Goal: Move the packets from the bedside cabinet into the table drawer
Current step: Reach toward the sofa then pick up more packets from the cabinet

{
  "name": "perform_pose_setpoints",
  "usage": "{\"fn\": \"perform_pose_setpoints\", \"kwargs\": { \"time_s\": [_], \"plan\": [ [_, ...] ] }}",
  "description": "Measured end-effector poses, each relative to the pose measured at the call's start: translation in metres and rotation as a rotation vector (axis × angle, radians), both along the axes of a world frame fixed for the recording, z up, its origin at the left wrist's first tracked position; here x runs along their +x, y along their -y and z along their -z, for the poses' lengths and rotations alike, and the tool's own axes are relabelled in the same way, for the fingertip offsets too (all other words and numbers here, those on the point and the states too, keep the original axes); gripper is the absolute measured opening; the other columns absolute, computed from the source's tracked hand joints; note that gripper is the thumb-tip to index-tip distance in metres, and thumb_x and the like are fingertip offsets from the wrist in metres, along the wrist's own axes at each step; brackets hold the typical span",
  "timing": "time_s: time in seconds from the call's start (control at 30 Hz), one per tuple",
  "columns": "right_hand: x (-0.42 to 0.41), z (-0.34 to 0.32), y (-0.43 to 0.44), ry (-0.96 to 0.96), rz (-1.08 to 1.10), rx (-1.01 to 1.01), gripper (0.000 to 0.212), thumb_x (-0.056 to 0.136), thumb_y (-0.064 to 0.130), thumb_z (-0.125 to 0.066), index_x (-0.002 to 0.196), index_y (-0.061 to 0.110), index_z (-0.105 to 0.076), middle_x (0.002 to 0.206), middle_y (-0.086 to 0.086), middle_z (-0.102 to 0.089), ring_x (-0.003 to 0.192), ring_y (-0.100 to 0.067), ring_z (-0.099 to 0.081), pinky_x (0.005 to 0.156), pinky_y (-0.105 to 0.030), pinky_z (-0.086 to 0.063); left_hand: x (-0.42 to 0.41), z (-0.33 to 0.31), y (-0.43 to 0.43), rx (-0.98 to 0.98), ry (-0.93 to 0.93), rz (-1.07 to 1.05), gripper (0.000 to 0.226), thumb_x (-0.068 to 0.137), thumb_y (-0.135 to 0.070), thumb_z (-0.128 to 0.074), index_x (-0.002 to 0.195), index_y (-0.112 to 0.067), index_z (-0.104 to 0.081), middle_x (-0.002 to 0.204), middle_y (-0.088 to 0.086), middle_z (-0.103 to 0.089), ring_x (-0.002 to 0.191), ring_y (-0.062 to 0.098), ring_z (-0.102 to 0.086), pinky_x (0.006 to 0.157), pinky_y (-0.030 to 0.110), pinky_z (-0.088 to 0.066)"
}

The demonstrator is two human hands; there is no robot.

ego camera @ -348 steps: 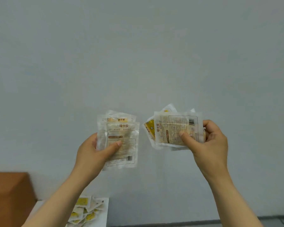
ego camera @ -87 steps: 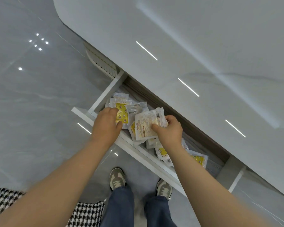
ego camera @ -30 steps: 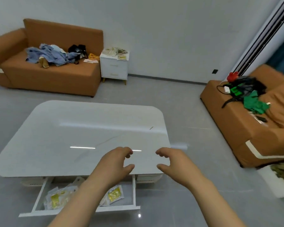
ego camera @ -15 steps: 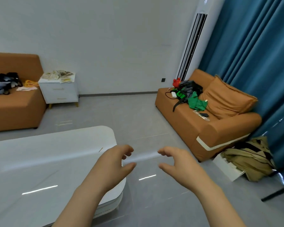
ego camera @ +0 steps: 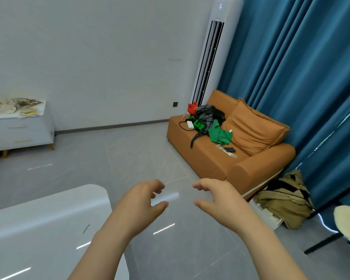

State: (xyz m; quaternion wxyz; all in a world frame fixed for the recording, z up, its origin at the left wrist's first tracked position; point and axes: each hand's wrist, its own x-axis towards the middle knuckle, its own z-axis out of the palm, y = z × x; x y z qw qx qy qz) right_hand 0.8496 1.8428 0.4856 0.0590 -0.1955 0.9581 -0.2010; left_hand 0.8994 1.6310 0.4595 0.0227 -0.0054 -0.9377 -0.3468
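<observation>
A white bedside cabinet with two drawers stands against the far wall at the left. Several pale and yellow packets lie heaped on its top. The white table fills the lower left; its drawer is out of sight. My left hand and my right hand float side by side over the grey floor, past the table's corner. Both have loosely curled fingers and hold nothing.
An orange sofa with green clothes, a bag and cables stands at the right. Behind it are a tall white air conditioner and blue curtains. A pile of tan cloth lies on the floor by the sofa. A black stand leg crosses the lower right.
The packets I held went into the table drawer and both hands came away with nothing in them. My view has swung up and to the right; the cabinet and table slid left.
</observation>
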Motion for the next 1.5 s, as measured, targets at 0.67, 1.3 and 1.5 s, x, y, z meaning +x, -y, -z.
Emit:
{"fn": "perform_pose_setpoints", "kwargs": {
  "time_s": [0.67,1.3,1.5],
  "plan": [
    [-0.295,0.017,0.080,0.033,-0.188,0.050,0.043,0.089,0.033,-0.060,0.131,0.031,-0.052,0.133,0.014,-0.053,0.123,-0.002,-0.047,0.102,-0.021,-0.040,-0.262,0.021,0.074,-0.068,0.055,-0.175,0.038,0.087,-0.039,-0.059,0.124,-0.031,-0.051,0.117,-0.017,-0.056,0.107,0.002,-0.054,0.082,0.018,-0.041],
    [-0.561,0.016,0.285,0.019,-0.560,0.028,0.043,0.091,0.031,-0.058,0.133,0.027,-0.052,0.136,0.010,-0.053,0.127,-0.008,-0.047,0.103,-0.024,-0.038,-0.461,0.016,0.229,-0.102,0.101,-0.540,0.040,0.087,-0.040,-0.062,0.124,-0.030,-0.052,0.118,-0.015,-0.058,0.106,0.002,-0.055,0.085,0.018,-0.044],
    [-0.616,0.010,0.404,0.033,-0.612,0.009,0.042,0.090,0.031,-0.059,0.131,0.027,-0.053,0.133,0.010,-0.055,0.123,-0.008,-0.049,0.101,-0.024,-0.040,-0.502,0.006,0.339,-0.099,0.100,-0.634,0.040,0.087,-0.040,-0.061,0.124,-0.029,-0.051,0.118,-0.014,-0.058,0.106,0.003,-0.054,0.086,0.019,-0.044]
  ]
}}
